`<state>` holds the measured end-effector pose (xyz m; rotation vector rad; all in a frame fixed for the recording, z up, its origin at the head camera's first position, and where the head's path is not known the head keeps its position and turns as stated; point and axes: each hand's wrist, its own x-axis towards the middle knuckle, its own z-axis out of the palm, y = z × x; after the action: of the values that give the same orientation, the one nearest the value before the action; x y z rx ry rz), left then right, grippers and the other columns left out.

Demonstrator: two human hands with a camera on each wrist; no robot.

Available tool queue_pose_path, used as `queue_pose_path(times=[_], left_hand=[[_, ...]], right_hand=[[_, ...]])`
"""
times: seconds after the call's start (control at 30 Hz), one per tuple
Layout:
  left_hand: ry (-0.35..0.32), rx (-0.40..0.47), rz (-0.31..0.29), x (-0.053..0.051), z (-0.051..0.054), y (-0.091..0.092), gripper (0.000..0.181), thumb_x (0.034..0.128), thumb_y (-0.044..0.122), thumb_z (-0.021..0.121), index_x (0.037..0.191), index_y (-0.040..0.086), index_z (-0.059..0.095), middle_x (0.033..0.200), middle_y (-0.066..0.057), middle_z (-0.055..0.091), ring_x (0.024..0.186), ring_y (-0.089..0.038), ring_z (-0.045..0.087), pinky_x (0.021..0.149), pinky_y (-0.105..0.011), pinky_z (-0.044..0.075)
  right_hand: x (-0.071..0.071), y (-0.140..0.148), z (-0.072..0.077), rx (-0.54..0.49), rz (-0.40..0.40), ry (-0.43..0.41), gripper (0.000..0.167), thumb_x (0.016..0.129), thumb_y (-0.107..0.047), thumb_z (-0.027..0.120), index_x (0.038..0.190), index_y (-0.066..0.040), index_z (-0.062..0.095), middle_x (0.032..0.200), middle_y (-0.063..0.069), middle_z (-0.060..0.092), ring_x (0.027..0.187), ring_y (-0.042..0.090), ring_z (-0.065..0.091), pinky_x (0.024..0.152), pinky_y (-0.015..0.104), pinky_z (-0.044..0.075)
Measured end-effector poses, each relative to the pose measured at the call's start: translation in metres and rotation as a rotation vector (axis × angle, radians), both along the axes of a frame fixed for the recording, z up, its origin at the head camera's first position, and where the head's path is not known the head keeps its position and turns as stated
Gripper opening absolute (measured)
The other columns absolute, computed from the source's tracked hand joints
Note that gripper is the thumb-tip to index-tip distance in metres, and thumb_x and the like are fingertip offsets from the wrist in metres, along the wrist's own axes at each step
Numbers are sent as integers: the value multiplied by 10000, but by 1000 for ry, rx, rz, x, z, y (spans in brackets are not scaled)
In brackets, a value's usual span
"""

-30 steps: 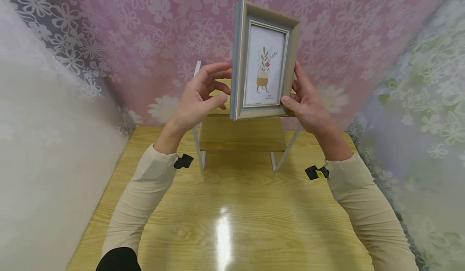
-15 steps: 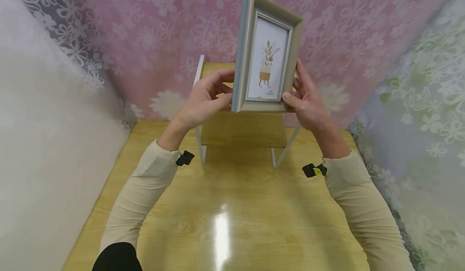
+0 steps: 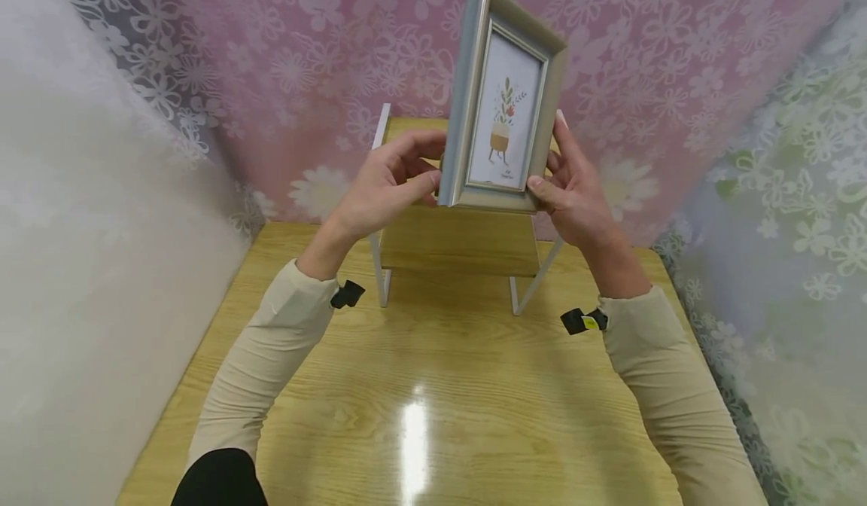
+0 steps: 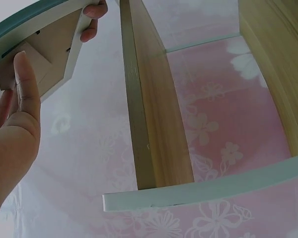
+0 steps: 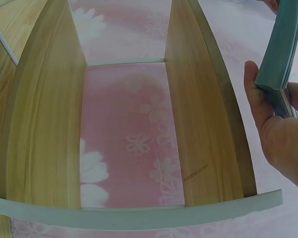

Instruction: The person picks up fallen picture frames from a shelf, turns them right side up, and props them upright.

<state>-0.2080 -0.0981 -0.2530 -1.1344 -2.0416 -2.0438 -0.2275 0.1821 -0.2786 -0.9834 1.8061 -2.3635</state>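
A photo frame (image 3: 511, 107) tilts between left hand (image 3: 387, 184) and right hand (image 3: 577, 191), before a shelf unit (image 3: 460, 244). The right pinches the frame's lower corner, thumb foremost, apparently bearing the weight; this presumably leaves the left for the rear flap (image 4: 8, 73), which it seems to pinch.

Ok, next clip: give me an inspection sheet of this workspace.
Surface: wood-grain surface with a bright glare; a shelf unit with wooden boards and pale legs stands on it.
Job's things: picture frame showing a potted-plant print, held tilted and apart from the shelf unit; back flap visible behind.
Clutter: nothing seen.
Hands: right hand grips the frame's lower right edge, thumb in front; left hand, fingers bent, appears to pinch the back flap.
Cables: nothing seen.
Surroundings: flower-patterned walls.
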Motion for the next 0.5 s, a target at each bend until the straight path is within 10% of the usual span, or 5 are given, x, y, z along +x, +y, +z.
queue_pose_path(times=[0.5], left_hand=[[9,-35,8,-1,-2,-3,426,958,-30,561,1381,-36,511,1270,-146,608,865,-194,620,711,-355,580]], right_hand=[[4,6,-3,-109,119,-14,805,959,179,413,1611,-192,121,1492,135,445,1116,226,653,779,315,591]])
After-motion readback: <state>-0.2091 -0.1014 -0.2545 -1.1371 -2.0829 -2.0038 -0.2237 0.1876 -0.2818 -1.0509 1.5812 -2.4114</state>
